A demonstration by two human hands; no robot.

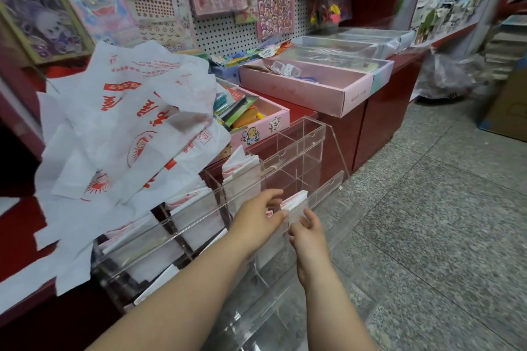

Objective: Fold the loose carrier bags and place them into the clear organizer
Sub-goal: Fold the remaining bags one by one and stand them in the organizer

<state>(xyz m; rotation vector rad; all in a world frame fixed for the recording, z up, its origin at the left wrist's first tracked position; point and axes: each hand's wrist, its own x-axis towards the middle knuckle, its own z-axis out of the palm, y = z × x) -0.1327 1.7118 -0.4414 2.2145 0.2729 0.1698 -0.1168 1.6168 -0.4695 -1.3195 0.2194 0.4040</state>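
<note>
Head view: at the centre of the frame, the left hand (258,215) pinches a folded carrier bag (295,200), white with red print. Its grip is closed lightly on the bag's near end, over a front compartment of the clear organizer (302,134). The right hand (308,232) is just beside it, grip loose and open, holding nothing. Loose carrier bags (122,128) are piled at the left on the red bench (302,111). More stored bags (242,169) stand in the organizer's left compartments.

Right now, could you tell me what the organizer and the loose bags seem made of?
Clear organizer: likely acrylic, glossy; rigid see-through panels with bright edges. Loose carrier bags: probably thin plastic film, matte white, red print, creased.
</note>
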